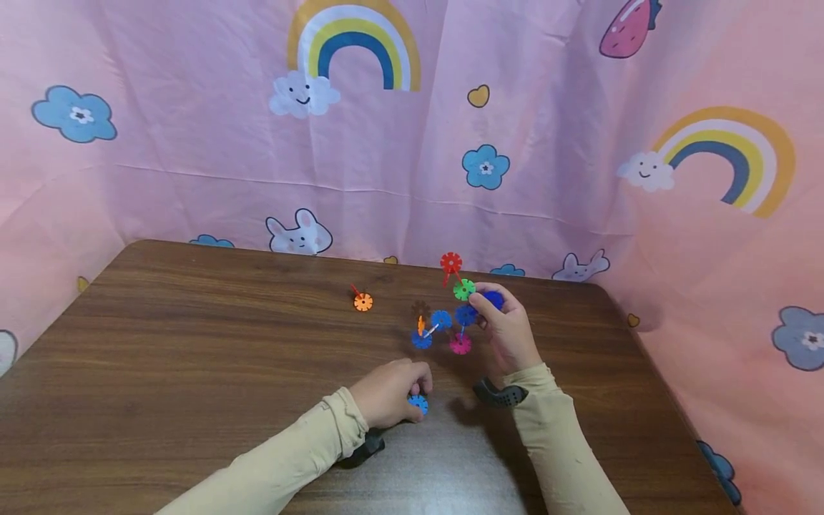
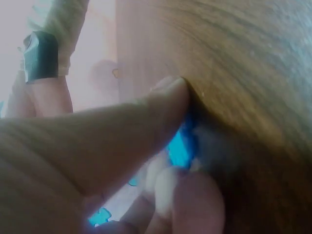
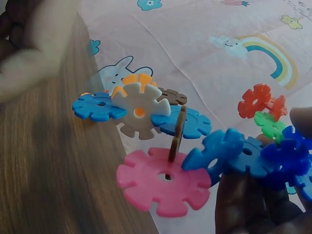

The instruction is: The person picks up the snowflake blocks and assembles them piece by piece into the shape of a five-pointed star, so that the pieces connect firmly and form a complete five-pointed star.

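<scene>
My right hand (image 1: 508,329) holds up a chain of interlocking snowflake discs, its thumb and fingers pinching the dark blue discs (image 3: 285,158). From there the chain runs to a green disc (image 1: 464,290) and red discs (image 1: 451,262) on one side. On its other side are a pink disc (image 3: 163,183), a white disc (image 3: 139,111), lighter blue discs (image 1: 440,319) and an orange one (image 1: 421,325). Low at the tabletop, my left hand (image 1: 389,393) pinches a single light blue snowflake disc (image 1: 418,405) between thumb and fingers; the hand partly hides it.
An orange disc (image 1: 363,302) with a red piece stands on the brown wooden table (image 1: 193,343), left of the chain. Behind the table's far edge hangs a pink patterned curtain (image 1: 212,143), which also covers both sides.
</scene>
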Demonstrator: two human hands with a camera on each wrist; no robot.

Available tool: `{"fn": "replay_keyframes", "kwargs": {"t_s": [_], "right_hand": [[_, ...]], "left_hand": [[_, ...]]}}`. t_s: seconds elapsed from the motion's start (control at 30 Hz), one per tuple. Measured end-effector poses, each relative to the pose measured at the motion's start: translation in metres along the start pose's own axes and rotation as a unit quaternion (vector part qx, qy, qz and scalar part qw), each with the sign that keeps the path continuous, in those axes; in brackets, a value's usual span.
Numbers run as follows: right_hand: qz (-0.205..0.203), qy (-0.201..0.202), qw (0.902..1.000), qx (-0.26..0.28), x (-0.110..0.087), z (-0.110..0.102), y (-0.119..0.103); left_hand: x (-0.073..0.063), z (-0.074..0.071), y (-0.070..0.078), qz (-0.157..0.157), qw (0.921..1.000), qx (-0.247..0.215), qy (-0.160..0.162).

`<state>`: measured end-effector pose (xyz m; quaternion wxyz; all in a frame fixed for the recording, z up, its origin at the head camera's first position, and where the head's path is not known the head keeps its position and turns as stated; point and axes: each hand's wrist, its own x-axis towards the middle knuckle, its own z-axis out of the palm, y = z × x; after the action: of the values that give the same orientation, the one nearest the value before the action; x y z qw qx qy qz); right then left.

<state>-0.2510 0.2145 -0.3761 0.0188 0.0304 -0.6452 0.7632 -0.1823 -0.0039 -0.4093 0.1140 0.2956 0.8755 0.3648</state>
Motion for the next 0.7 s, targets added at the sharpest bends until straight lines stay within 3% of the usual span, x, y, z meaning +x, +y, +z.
{"fn": "replay_keyframes", "kwargs": {"t_s": [0.17,0.27,0.43,0.57,0.63,0.7], "right_hand": [[0.001,-0.005,1.0000,-0.002,-0.001,0.001,0.000],[0.006,-0.004,0.9999,-0.009,-0.001,0.002,0.001],[0.014,0.001,0.9996,-0.025,-0.002,0.003,0.002],[0.018,0.000,0.9994,-0.030,-0.003,0.002,0.003],[0.015,-0.003,0.9996,-0.026,-0.003,0.002,0.004],[0.010,-0.008,0.9998,-0.017,-0.003,0.003,0.005]], "left_hand": [[-0.001,0.001,0.001,-0.037,0.9993,-0.009,0.005],[0.000,0.001,0.000,-0.037,0.9992,-0.015,0.003],[0.001,-0.004,-0.002,-0.007,0.9998,-0.016,-0.004],[0.002,-0.021,0.000,0.019,0.9996,-0.015,-0.009],[0.002,-0.034,0.003,0.036,0.9988,-0.034,0.000],[0.000,-0.047,0.006,0.047,0.9963,-0.063,0.034]]}}
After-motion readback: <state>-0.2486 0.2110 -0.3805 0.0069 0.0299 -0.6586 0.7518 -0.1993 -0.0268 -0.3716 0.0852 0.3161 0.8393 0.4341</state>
